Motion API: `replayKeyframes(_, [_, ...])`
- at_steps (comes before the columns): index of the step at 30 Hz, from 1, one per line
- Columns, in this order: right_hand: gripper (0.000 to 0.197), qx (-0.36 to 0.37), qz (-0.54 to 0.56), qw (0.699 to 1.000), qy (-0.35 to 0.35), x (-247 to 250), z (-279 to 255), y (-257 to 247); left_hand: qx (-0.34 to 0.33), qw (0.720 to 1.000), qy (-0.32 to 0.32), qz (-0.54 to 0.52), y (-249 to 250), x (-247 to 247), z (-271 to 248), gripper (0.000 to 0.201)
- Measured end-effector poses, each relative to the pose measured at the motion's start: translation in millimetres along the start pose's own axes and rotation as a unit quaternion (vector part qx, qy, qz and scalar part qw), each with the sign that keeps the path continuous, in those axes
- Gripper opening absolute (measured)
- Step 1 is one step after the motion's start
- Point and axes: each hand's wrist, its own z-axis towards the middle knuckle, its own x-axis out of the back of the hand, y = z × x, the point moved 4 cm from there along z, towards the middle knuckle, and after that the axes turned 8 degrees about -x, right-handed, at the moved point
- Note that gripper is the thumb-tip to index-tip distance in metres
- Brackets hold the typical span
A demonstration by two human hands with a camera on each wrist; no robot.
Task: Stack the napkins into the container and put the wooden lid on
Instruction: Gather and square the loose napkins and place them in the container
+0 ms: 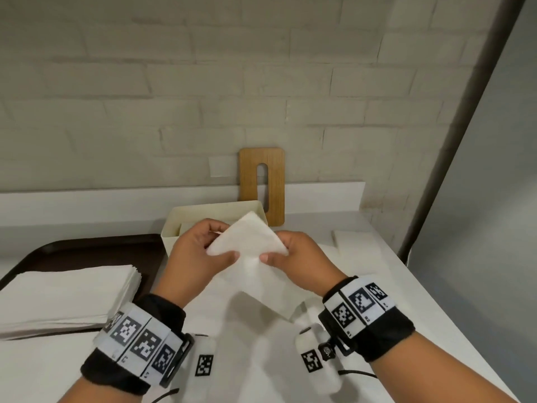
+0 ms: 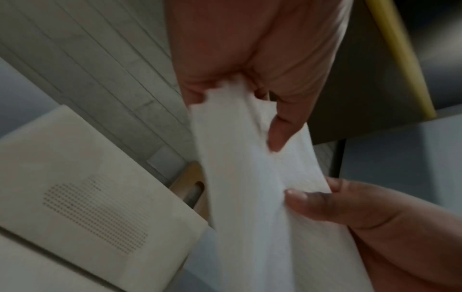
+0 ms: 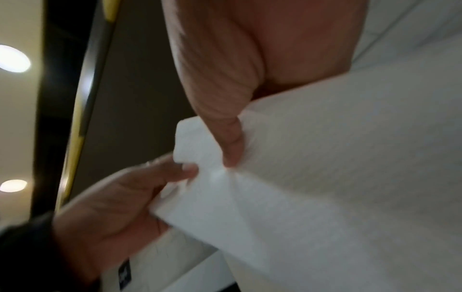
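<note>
Both hands hold one white napkin (image 1: 250,251) up above the table, in front of the cream container (image 1: 215,212). My left hand (image 1: 200,251) pinches its left edge between thumb and fingers; my right hand (image 1: 293,254) pinches the right edge. The napkin (image 2: 250,177) hangs down between them, its lower part trailing toward me. The wooden lid (image 1: 263,181), with a long slot, leans upright against the wall behind the container. A stack of white napkins (image 1: 64,298) lies on a dark tray at the left. The container's inside is mostly hidden by the napkin.
A dark brown tray (image 1: 96,251) lies left of the container under the stack. Further white napkins (image 1: 354,248) lie on the white table at the right. The brick wall (image 1: 203,97) is close behind; the table's right edge (image 1: 453,324) runs diagonally.
</note>
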Motion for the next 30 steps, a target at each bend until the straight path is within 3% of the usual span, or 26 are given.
replayKeyframes(4, [0.011, -0.015, 0.192, 0.981, 0.018, -1, 1, 4, 0.065, 0.990, 0.008, -0.123, -12, 2, -5, 0.030])
replayKeyframes(7, [0.016, -0.009, 0.245, 0.969, 0.032, -8, -2, 7, 0.088, 0.982, 0.008, -0.166, -21, -12, -14, 0.028])
replayKeyframes(10, [0.031, -0.013, 0.249, 0.968, 0.041, -19, -4, 17, 0.086, 0.988, 0.002, -0.128, -34, -24, -22, 0.038])
replayKeyframes(12, [0.040, -0.027, 0.250, 0.967, 0.041, -25, -6, 26, 0.105, 0.990, 0.002, -0.096, -44, -28, -27, 0.031])
replayKeyframes(16, [0.031, -0.049, 0.238, 0.969, 0.050, -30, -5, 37, 0.132, 0.989, -0.014, -0.059, -55, -33, -32, 0.022])
replayKeyframes(21, [0.032, -0.013, 0.263, 0.964, 0.044, -29, -1, 26, 0.090, 0.993, -0.023, -0.070, -40, -36, -29, 0.056])
replayKeyframes(25, [0.042, -0.020, 0.222, 0.975, 0.024, -36, 1, 30, 0.091, 0.991, -0.034, -0.093, -36, -41, -34, 0.066])
replayKeyframes(28, [0.039, -0.030, 0.149, 0.988, 0.020, -41, 1, 35, 0.121, 0.977, 0.010, -0.173, -29, -42, -35, 0.054])
replayKeyframes(30, [0.038, -0.038, 0.121, 0.992, 0.019, -43, 1, 36, 0.101, 0.979, 0.051, -0.172, -21, -38, -29, 0.037])
